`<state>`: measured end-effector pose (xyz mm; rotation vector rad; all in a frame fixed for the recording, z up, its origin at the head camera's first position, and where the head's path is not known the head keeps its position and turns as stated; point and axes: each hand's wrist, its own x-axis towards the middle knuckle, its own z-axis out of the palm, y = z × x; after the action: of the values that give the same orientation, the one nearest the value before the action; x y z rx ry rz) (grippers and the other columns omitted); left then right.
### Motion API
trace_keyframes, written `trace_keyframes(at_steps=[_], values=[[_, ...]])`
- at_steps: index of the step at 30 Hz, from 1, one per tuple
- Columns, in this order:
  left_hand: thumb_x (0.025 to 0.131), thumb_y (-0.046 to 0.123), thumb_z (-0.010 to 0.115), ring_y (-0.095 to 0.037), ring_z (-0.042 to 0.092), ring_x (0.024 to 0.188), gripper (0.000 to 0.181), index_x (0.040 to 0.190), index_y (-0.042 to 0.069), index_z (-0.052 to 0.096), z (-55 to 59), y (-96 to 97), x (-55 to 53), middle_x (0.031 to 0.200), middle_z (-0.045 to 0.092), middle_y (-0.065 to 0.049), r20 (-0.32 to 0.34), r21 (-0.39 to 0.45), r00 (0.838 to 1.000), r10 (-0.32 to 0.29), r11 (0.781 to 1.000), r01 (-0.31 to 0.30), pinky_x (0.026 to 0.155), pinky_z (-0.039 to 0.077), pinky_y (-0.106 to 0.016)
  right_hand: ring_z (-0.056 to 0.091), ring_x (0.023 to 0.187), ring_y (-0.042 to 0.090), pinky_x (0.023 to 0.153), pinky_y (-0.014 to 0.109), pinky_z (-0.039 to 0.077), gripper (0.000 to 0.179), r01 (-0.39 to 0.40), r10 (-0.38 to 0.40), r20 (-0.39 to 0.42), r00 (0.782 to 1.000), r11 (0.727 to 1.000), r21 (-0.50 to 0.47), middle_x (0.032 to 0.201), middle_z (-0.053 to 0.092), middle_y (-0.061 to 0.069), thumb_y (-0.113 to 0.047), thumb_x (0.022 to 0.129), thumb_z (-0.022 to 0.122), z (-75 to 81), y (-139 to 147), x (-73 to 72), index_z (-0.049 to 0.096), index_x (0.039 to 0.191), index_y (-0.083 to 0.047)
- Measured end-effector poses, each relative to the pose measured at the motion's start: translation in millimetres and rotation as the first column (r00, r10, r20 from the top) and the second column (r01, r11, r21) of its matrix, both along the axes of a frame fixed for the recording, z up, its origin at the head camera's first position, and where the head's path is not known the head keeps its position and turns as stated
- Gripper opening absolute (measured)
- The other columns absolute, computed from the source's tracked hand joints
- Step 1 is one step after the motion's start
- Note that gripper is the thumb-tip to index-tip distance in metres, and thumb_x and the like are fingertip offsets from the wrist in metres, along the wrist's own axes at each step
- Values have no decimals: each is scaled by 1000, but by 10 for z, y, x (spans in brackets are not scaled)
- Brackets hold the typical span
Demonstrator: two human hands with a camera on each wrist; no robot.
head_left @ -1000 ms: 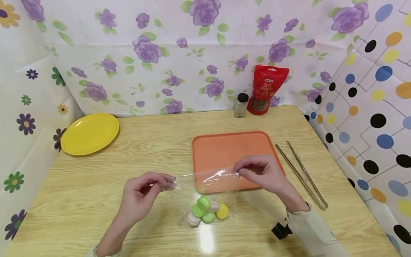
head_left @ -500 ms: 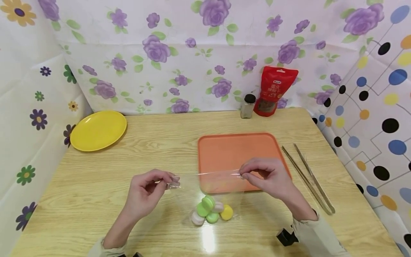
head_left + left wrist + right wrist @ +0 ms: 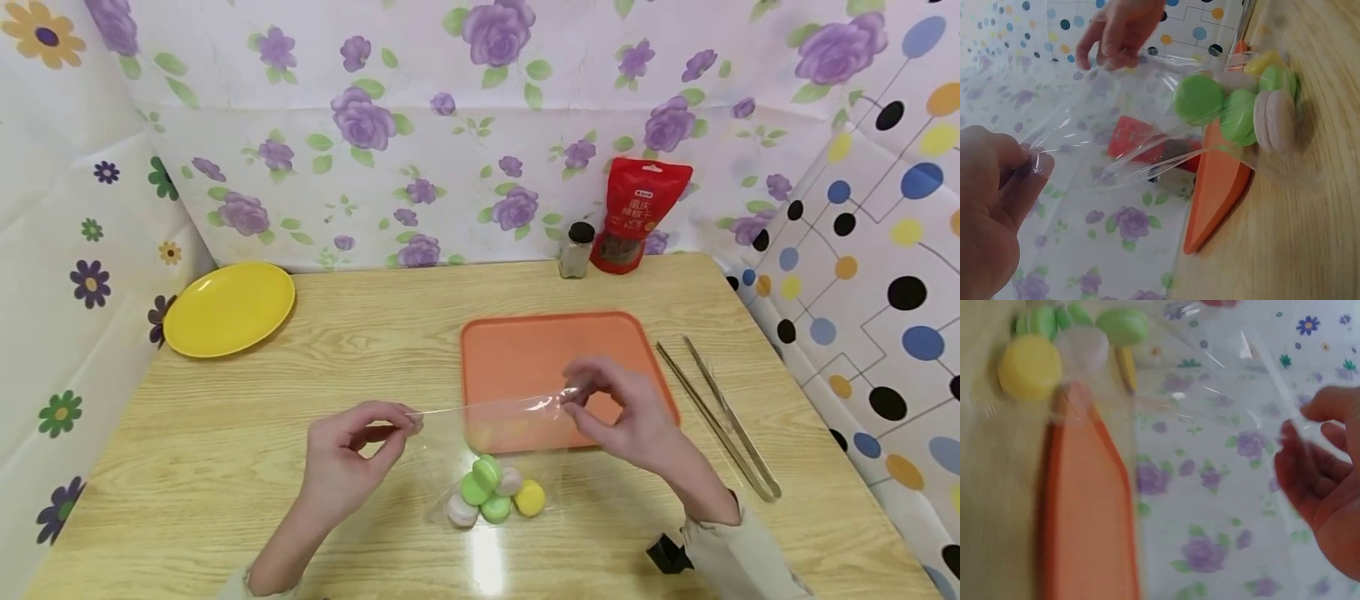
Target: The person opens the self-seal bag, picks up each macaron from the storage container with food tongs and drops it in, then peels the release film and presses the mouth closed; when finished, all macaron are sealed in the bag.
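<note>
A clear plastic bag [image 3: 517, 429] is stretched between both hands, its top edge running from one to the other. Several macarons [image 3: 487, 473] in green, pale pink and yellow lie piled at its bottom, close over the wooden table. My left hand [image 3: 356, 458] pinches the left end of the top edge between thumb and fingertips. My right hand [image 3: 622, 412] has thumb and curled fingers about the right end. In the right wrist view, the bag's edge [image 3: 1275, 375] passes between that thumb and the fingers, which look slightly parted.
An orange tray [image 3: 555, 333] lies behind the bag, partly under my right hand. Metal tongs [image 3: 731, 417] rest to its right. At the back stand a black-lidded jar [image 3: 576, 250] and a red pouch [image 3: 637, 212]. A yellow plate [image 3: 228, 310] sits at the far left.
My right fingers have shifted at the bag's right end and rise a little. The left grip has changed slightly. The macarons stay at the bag's bottom.
</note>
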<state>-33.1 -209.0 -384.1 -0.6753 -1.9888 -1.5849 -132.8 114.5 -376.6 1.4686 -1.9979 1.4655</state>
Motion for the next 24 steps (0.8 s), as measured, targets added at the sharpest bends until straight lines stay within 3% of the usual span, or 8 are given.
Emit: trace_keyframes(at_steps=[2, 4, 7, 10, 14, 17, 21, 24], values=[[72, -31, 64, -18, 72, 85, 36, 90, 0, 69, 10, 24, 3, 90, 73, -13, -76, -28, 997, -7, 1000, 5, 70, 60, -28, 65, 79, 18, 69, 29, 56, 38, 137, -122, -121, 985, 982, 131, 96, 68, 7, -22, 95, 67, 112, -49, 32, 59, 123, 1], [70, -30, 64, -19, 72, 86, 36, 90, 0, 69, 17, 44, 6, 90, 73, -12, -139, -57, 990, -10, 998, 2, 71, 59, -25, 65, 89, 21, 75, 37, 56, 50, 259, -197, -242, 950, 931, 256, 106, 67, 7, -32, 90, 68, 243, -147, 69, 58, 128, -2], [70, -26, 64, -20, 72, 84, 34, 88, 2, 69, 13, 70, 8, 89, 73, -10, -207, -105, 978, 3, 994, -25, 71, 58, -22, 60, 109, 27, 90, 46, 52, 56, 301, -160, -354, 921, 871, 389, 125, 61, 10, -42, 86, 71, 395, -395, 109, 61, 130, -8], [78, -15, 65, -20, 72, 82, 21, 88, 3, 69, -5, 101, 9, 88, 73, -10, -248, -134, 969, 6, 990, -41, 72, 58, -21, 56, 117, 23, 99, 44, 46, 49, 155, 7, -305, 952, 850, 504, 126, 62, 4, -42, 88, 73, 486, -697, 115, 64, 126, -12], [93, 2, 65, -20, 71, 80, 5, 95, -2, 67, -3, 149, 32, 89, 72, -12, -248, -123, 969, -15, 992, -16, 72, 59, -23, 61, 96, 9, 88, 28, 48, 18, -70, 209, -160, 965, 792, 607, 100, 69, -8, -28, 93, 73, 528, -1015, 100, 73, 104, -15], [88, -1, 73, -20, 70, 83, 21, 106, -6, 63, 14, 176, 66, 93, 71, -13, -144, -78, 989, -19, 997, 8, 72, 59, -27, 61, 81, 5, 76, 19, 49, 4, -124, 244, -107, 964, 767, 630, 85, 69, -10, -18, 93, 73, 541, -1101, 116, 75, 92, -14], [76, -16, 78, -15, 71, 79, 30, 100, 0, 72, 28, 182, 101, 88, 74, -9, 12, -59, 1000, 6, 998, -5, 69, 59, -26, 62, 76, 5, 71, 17, 49, 4, -114, 224, -104, 969, 781, 614, 82, 69, -9, -17, 91, 76, 563, -1092, 162, 76, 88, -13], [76, -17, 77, -12, 70, 71, 26, 87, 7, 77, 36, 173, 126, 81, 75, -3, 12, -92, 999, 45, 995, -44, 64, 57, -22, 60, 73, 4, 69, 16, 48, 5, -117, 218, -106, 970, 803, 585, 79, 68, -9, -17, 90, 78, 579, -1054, 173, 77, 86, -13]])
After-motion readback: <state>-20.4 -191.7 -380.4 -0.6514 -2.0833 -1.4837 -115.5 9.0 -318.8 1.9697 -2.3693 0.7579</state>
